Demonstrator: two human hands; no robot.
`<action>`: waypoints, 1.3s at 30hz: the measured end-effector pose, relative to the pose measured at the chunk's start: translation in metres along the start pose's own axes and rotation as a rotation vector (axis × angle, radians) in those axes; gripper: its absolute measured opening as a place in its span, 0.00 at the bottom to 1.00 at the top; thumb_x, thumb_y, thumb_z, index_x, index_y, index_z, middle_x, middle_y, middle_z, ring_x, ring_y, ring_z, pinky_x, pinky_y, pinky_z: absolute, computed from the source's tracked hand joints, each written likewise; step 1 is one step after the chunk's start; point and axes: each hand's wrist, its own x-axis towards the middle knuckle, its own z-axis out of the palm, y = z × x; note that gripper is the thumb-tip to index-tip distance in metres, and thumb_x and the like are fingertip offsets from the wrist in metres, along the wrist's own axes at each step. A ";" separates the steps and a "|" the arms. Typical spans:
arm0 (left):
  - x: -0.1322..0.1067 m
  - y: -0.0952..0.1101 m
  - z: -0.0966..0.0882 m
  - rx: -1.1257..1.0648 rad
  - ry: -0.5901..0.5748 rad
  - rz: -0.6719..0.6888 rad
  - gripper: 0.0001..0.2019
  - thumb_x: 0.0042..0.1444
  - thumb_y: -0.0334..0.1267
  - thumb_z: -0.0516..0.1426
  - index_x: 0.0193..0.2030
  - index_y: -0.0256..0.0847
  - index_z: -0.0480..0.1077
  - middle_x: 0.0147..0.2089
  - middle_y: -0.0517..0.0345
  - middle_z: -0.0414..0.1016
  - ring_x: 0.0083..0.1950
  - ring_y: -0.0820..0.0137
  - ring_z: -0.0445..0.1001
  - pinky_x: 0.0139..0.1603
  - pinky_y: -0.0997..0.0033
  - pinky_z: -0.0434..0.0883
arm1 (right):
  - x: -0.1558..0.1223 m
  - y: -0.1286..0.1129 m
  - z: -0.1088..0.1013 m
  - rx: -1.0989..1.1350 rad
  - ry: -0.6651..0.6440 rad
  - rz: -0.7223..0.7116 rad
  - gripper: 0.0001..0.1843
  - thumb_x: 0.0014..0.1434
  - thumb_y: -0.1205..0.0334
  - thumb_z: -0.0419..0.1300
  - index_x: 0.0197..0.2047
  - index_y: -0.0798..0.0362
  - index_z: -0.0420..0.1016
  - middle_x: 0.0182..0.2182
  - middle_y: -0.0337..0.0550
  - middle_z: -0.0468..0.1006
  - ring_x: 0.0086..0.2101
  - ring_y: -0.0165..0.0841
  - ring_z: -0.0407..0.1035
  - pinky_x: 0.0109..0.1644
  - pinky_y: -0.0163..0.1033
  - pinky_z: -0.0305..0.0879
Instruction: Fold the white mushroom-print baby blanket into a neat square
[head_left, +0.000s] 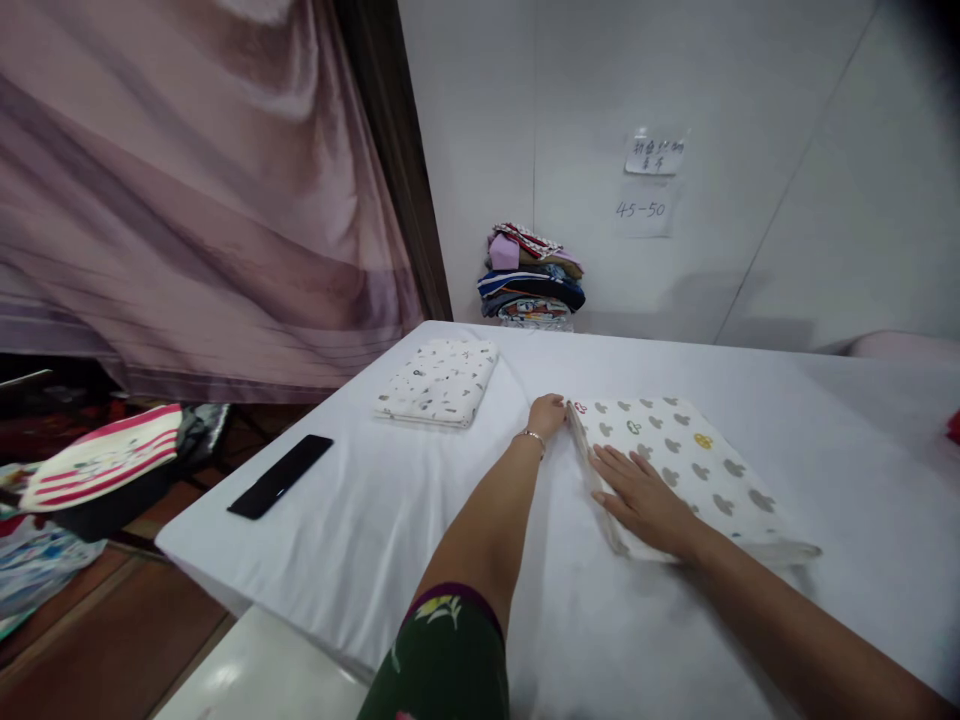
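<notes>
A folded white blanket (694, 450) printed with grey mouse-head shapes, a few of them yellow, red or green, lies on the table in front of me. At its far left corner, my left hand (547, 415) has its fingers curled together on the edge; the fingertips are partly hidden. My right hand (643, 498) rests flat on top of the blanket near its left side, fingers stretched out. To the left, apart from both hands, lies another folded white cloth (442, 380) with a small dark print.
The white-covered table (360, 540) runs toward a pale wall bearing paper notes (649, 185). A black flat object (281, 477) lies near its left edge. Behind the table rises a pile of folded fabrics (532, 275). A pink curtain (225, 200) hangs at left, above a striped cushion (109, 458).
</notes>
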 end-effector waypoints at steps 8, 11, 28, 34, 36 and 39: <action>-0.063 0.020 0.004 0.148 -0.050 0.380 0.17 0.60 0.39 0.48 0.56 0.46 0.65 0.64 0.57 0.60 0.67 0.67 0.51 0.67 0.59 0.49 | 0.003 0.000 -0.002 -0.006 -0.012 -0.024 0.33 0.64 0.44 0.39 0.67 0.49 0.47 0.65 0.48 0.47 0.64 0.41 0.40 0.64 0.58 0.40; -0.069 0.020 0.009 0.282 -0.166 0.426 0.17 0.61 0.39 0.46 0.56 0.48 0.64 0.66 0.57 0.56 0.69 0.66 0.47 0.66 0.50 0.46 | -0.008 -0.010 -0.002 -0.009 -0.037 -0.008 0.35 0.62 0.42 0.41 0.67 0.51 0.48 0.65 0.51 0.48 0.64 0.44 0.40 0.64 0.59 0.42; -0.109 0.047 0.035 0.461 -0.180 0.495 0.21 0.60 0.47 0.46 0.58 0.42 0.60 0.67 0.50 0.53 0.69 0.61 0.44 0.67 0.49 0.39 | -0.083 0.026 -0.041 -0.001 0.213 0.189 0.27 0.63 0.48 0.42 0.59 0.48 0.65 0.58 0.45 0.65 0.60 0.41 0.54 0.63 0.54 0.49; -0.110 0.048 0.037 0.530 -0.176 0.475 0.22 0.61 0.48 0.45 0.59 0.43 0.59 0.67 0.53 0.52 0.68 0.59 0.45 0.66 0.44 0.44 | -0.090 0.097 -0.018 -0.157 0.151 0.451 0.33 0.61 0.46 0.41 0.59 0.59 0.63 0.63 0.54 0.55 0.63 0.46 0.44 0.63 0.54 0.49; -0.113 0.047 0.039 0.460 -0.135 0.468 0.20 0.61 0.46 0.46 0.57 0.44 0.61 0.66 0.54 0.54 0.68 0.61 0.46 0.65 0.46 0.47 | -0.093 0.104 -0.014 -0.110 0.132 0.395 0.32 0.61 0.46 0.41 0.59 0.58 0.63 0.63 0.52 0.56 0.64 0.43 0.42 0.65 0.50 0.45; -0.121 0.041 0.040 0.260 -0.020 0.409 0.19 0.61 0.43 0.46 0.56 0.42 0.63 0.66 0.53 0.54 0.68 0.64 0.47 0.66 0.56 0.51 | -0.098 0.109 -0.020 0.046 0.173 0.491 0.32 0.58 0.42 0.46 0.58 0.53 0.65 0.63 0.47 0.57 0.62 0.43 0.49 0.64 0.47 0.50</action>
